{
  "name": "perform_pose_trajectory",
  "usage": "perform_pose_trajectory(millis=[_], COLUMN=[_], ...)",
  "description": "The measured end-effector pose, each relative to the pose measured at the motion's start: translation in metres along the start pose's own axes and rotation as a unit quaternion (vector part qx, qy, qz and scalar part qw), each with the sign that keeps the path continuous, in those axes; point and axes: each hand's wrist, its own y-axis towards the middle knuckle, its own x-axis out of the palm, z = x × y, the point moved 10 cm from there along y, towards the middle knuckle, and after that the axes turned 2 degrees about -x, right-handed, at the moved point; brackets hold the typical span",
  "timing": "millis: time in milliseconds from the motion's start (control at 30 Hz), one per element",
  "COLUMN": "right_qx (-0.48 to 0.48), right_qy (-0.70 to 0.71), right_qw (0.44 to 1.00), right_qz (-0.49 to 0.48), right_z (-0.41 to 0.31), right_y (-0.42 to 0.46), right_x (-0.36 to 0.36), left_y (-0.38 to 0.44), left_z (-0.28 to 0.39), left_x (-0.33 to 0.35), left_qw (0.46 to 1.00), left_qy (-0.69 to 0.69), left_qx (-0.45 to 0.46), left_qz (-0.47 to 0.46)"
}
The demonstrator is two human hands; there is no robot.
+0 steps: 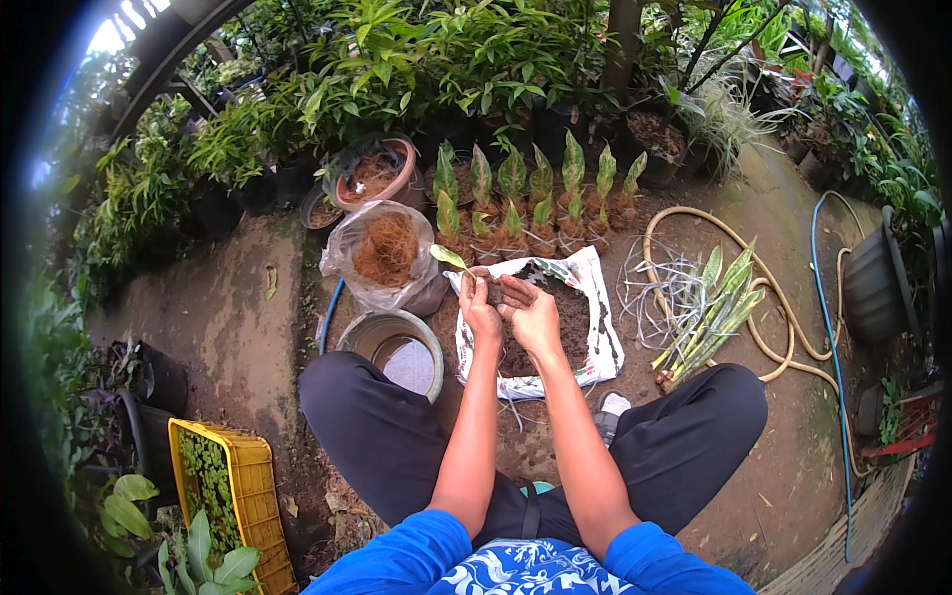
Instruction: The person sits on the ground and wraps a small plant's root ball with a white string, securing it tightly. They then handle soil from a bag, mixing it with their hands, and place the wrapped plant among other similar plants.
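My left hand holds a small plant cutting, its pale green variegated leaf pointing up and left. A dark clump of soil sits between both hands, around the hidden lower end of the cutting. My right hand cups the clump from the other side, with soil on the fingers. Beneath them lies an opened white plastic sack of dark potting soil. Just beyond the sack stand rows of variegated cuttings, their bases wrapped in brown fibre and tied with strips.
Coconut fibre fills a clear bag at left, behind a bucket of water. On the right lie tied leafy cuttings, loose plastic strips and a coiled beige hose. A yellow crate stands at lower left.
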Motion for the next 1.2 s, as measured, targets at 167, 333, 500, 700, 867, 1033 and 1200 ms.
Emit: perform_pose_trajectory(millis=[167, 333, 500, 700, 867, 1033, 1200], right_qx=[-0.054, -0.115, -0.161, -0.222, -0.231, -0.284, -0.304], right_qy=[-0.083, -0.135, -0.16, -0.203, -0.178, -0.213, -0.301], right_qw=[0.995, 0.983, 0.968, 0.951, 0.956, 0.934, 0.901], right_qz=[0.027, 0.045, 0.103, 0.068, 0.01, 0.042, 0.068], right_z=[-0.019, -0.032, -0.038, -0.039, -0.04, -0.06, -0.07], right_y=[-0.004, 0.005, -0.004, -0.022, -0.022, -0.023, -0.022], right_x=[-0.007, -0.02, -0.026, 0.001, 0.01, 0.003, -0.011], left_y=[0.001, -0.001, -0.008, -0.002, 0.001, 0.006, -0.008], left_z=[0.004, -0.012, -0.017, -0.012, -0.001, -0.013, -0.024], left_x=[0.008, 0.015, 0.024, 0.011, 0.008, 0.001, 0.021], left_qw=[0.998, 0.989, 0.987, 0.994, 0.994, 0.997, 0.99], left_qy=[-0.043, -0.071, -0.077, -0.051, -0.076, -0.01, -0.018], left_qx=[-0.006, -0.07, -0.094, -0.055, -0.048, -0.038, -0.076], left_qz=[-0.045, -0.111, -0.103, -0.075, -0.063, -0.074, -0.114])
